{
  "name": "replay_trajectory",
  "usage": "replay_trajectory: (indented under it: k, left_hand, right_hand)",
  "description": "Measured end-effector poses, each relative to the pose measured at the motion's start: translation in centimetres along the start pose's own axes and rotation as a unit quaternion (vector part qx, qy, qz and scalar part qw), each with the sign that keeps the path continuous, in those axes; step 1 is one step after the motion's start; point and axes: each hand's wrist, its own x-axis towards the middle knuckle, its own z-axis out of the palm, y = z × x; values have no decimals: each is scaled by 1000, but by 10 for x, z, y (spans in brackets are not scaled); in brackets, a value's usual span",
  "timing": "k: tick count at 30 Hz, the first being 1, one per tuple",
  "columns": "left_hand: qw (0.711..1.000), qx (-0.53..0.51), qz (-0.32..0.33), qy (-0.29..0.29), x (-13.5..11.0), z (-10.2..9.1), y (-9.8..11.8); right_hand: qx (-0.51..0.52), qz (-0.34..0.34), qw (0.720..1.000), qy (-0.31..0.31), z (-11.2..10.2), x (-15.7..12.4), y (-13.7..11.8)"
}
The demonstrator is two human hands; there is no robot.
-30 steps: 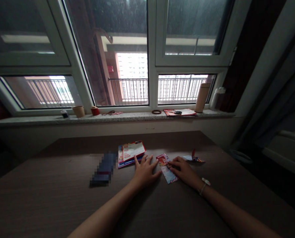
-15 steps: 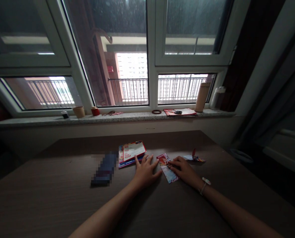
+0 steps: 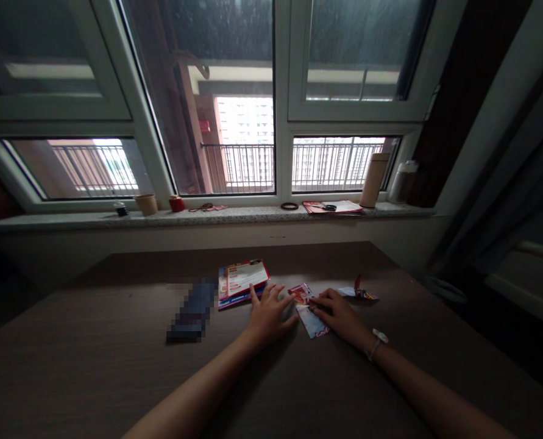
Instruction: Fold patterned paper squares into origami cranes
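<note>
My left hand (image 3: 270,312) lies on the table with its fingers spread, holding nothing. Its fingertips reach the near edge of a small stack of colourful printed sheets (image 3: 244,279). A narrow strip of printed paper (image 3: 314,326), red at the far end and pale blue at the near end, lies between my hands. On its right edge rests my right hand (image 3: 337,314), fingers bent and pressed together on the paper; what sits right under the fingertips is hidden. Just beyond that hand lies a folded or cut paper scrap (image 3: 365,294) with a red tip standing up.
A dark, pixelated flat object (image 3: 191,311) lies left of the stack on the brown table (image 3: 92,341). Along the windowsill (image 3: 253,214) stand a paper cup (image 3: 146,205), a red spool-like item (image 3: 177,203), scissors (image 3: 330,208) on papers, a tan bottle (image 3: 374,180) and a clear bottle (image 3: 403,182).
The upper sheet of the stack lifts a little at its near edge by my left fingers. Both hands stay nearly where they were; the view shifts slightly.
</note>
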Motion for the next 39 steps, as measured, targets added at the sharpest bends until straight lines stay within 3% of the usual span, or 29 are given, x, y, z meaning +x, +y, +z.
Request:
replay_trajectory:
  k: [7, 39]
  left_hand:
    - [997, -56, 51, -6, 0, -8, 1]
    - [995, -70, 66, -15, 1, -2, -2]
  right_hand:
    - [0, -4, 1000, 0, 2, 0, 4]
    - [7, 9, 1000, 7, 0, 1, -1]
